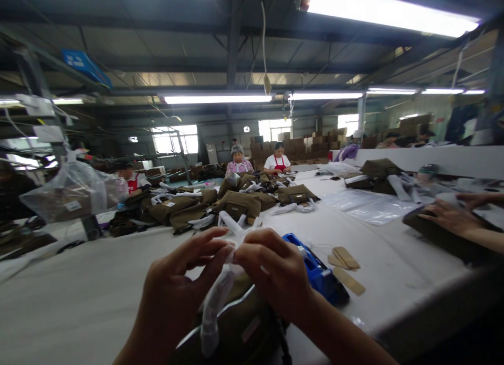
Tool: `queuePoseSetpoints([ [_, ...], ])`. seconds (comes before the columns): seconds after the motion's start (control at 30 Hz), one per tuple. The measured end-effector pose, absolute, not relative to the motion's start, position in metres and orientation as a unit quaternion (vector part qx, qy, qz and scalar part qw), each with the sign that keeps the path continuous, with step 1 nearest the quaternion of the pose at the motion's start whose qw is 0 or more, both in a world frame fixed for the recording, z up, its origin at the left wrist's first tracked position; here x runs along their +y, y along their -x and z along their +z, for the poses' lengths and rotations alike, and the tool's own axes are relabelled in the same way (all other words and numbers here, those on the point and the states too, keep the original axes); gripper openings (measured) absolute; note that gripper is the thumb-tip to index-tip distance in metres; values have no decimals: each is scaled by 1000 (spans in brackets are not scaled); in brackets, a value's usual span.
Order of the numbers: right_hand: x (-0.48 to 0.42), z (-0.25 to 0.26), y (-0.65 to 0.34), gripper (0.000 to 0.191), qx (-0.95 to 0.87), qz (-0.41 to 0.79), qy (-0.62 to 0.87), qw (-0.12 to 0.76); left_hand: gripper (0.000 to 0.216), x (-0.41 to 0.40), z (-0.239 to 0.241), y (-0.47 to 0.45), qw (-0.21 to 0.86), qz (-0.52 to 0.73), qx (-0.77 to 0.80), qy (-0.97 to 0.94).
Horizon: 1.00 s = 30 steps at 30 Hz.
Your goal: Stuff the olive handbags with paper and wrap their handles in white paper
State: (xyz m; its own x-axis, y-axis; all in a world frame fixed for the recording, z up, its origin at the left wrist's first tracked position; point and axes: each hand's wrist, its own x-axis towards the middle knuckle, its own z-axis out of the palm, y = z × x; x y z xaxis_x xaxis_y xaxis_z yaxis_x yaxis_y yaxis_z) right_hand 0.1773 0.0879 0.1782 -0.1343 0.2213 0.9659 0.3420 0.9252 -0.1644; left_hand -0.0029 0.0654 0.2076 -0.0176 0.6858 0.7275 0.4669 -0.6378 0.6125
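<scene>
In front of me lies an olive-brown bag (pixel 236 336) with a strip of white wrapping (pixel 214 312) around its handle. My left hand (pixel 185 275) pinches the wrapping from the left, thumb and fingertips together. From the other side, my right hand (pixel 271 270) grips the same white wrapping, its fingertips meeting the left ones. Exactly how the wrap sits between the fingertips is hidden. Just beyond my right hand stands a blue tape dispenser (pixel 315 270), partly covered by that hand. Brown paper tags (pixel 344 258) rest to its right.
Several olive bags with white-wrapped handles (pixel 238 205) are piled ahead across the white table (pixel 98 281). Clear plastic bags (pixel 366 205) lie at the right. A co-worker's hands (pixel 452 215) work on a dark bag (pixel 444 233) at the right edge. Other people sit farther back.
</scene>
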Motion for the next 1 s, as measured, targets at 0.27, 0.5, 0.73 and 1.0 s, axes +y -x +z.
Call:
queuePoseSetpoints([
  [0.27, 92, 155, -181, 13, -827, -175, 182, 502, 19, 64, 212, -1, 87, 702, 404, -580],
  [0.5, 92, 116, -201, 25, -762, -49, 220, 607, 39, 80, 199, 12, 176, 635, 392, -642],
  [0.73, 96, 69, -224, 29, -660, 21, 402, 634, 56, 75, 196, 7, 229, 344, 499, -761],
  [1.0, 102, 48, -228, 23, -692, 162, 437, 551, 47, 93, 182, 4, -198, 304, 452, -815],
])
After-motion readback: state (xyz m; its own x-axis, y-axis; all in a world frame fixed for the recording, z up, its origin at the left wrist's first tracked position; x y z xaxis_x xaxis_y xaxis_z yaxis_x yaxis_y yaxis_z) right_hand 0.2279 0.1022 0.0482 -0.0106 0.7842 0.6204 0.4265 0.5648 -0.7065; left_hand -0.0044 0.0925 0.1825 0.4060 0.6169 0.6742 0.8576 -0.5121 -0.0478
